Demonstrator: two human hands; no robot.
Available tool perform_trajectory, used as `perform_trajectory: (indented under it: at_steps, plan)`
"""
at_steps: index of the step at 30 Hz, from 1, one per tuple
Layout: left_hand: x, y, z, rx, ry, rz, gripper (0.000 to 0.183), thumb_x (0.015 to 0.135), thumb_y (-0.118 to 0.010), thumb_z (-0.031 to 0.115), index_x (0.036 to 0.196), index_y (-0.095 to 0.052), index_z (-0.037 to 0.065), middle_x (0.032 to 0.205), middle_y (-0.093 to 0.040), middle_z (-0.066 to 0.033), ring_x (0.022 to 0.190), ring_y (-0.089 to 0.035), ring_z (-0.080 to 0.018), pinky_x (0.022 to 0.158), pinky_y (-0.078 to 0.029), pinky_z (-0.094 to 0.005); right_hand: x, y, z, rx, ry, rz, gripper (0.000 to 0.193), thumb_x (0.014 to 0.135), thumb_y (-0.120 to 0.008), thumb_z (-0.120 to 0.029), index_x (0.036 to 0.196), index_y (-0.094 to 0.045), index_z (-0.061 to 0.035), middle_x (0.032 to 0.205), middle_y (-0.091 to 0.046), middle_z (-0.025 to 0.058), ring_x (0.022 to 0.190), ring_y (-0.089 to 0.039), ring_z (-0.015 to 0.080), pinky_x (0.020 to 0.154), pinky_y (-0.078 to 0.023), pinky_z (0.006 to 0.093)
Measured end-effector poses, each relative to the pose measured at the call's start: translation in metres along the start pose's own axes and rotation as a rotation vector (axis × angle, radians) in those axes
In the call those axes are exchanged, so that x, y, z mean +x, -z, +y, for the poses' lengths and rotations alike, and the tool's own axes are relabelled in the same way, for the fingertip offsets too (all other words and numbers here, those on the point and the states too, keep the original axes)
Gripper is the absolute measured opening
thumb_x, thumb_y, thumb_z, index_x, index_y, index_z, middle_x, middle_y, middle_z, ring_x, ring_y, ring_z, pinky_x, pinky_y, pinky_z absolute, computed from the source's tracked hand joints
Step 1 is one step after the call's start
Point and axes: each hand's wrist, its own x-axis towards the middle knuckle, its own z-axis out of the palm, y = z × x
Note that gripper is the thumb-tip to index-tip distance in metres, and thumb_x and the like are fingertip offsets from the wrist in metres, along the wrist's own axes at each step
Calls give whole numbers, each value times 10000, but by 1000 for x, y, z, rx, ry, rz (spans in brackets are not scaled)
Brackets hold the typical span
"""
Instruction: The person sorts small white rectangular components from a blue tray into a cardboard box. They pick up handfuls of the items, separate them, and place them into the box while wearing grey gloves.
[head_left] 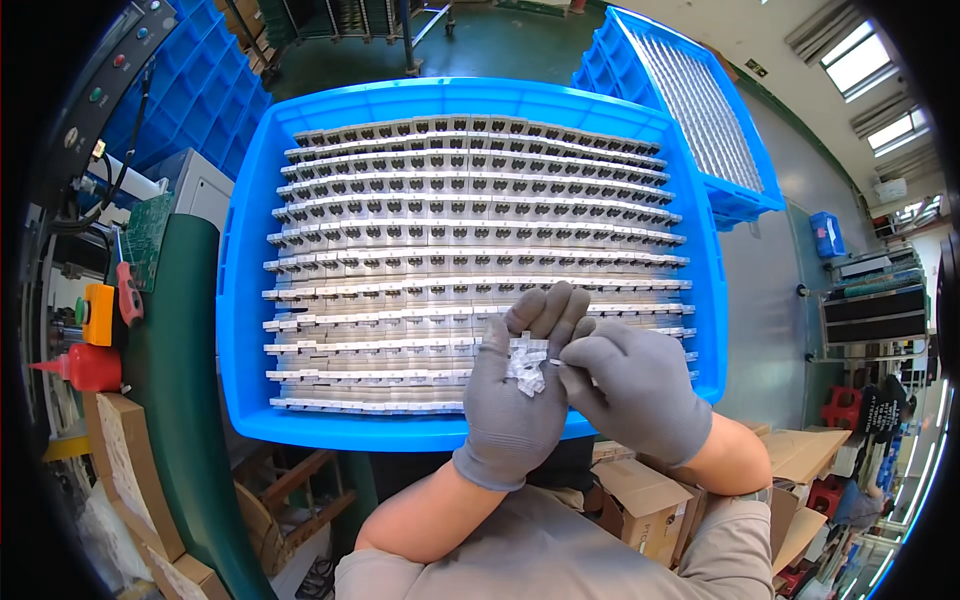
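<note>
Beige shirt (530, 550) nearest; left hand (515, 415), open and cupped, carries loose clear pieces (526, 362); right hand (635, 385) pinches one; tilting could spill them into the blue crate (248, 300)

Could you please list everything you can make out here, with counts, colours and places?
large plastic crate: 1, blue, centre
slim modules: many, white with dark fittings, rows in that crate
small plastic pieces: several, clear, on left grip
second filled crate: 1, blue, upper right
ribbed crate wall: count unclear, blue, upper left
button panel: 1, black, upper left
circuit board: 1, green, left
red-handled tool: 1, left
button box: 1, yellow, left
nozzle bottle: 1, red, left
cardboard boxes: several, brown, lower left and right
small bin: 1, blue, right
left grip: 1, grey-gloved, cupped, lower centre
right grip: 1, grey-gloved, pinching a small piece
</note>
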Motion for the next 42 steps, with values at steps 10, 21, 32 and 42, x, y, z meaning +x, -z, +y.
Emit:
perform_trajectory:
  at_steps: [10,21,32,42]
  plan:
    - [-3,0,16,-32,-31,71,403,1120,-388,363,1175,-599,24,1272,-610,-142,1239,-606,-288,1056,-538,-431,14,16,81,269,-306,72,89,871,-687,35,931,-648,-18,869,-659,102,736,-652,198,667,-534,327]
    - [-4,4,18,-10,-3,51,403,1114,-408,379,1168,-653,65,1217,-671,-125,1168,-652,-276,1019,-549,-406,11,-8,93,10,-185,-27,86,836,-722,-55,896,-660,-56,869,-631,106,829,-660,328,727,-534,431]
    - [-3,6,18,-39,23,17,416,1114,-401,384,1168,-654,58,1205,-670,-133,1164,-654,-287,1005,-562,-416,10,-14,94,-198,-114,-38,95,826,-719,-65,902,-663,-69,882,-635,103,821,-665,323,713,-547,430]
    - [-4,7,18,-19,14,5,416,1114,-406,388,1167,-657,60,1188,-665,-129,1151,-649,-275,992,-556,-408,2,-4,83,-159,-95,-62,264,770,-692,-23,1023,-744,-76,976,-662,110,924,-651,325,807,-537,445]
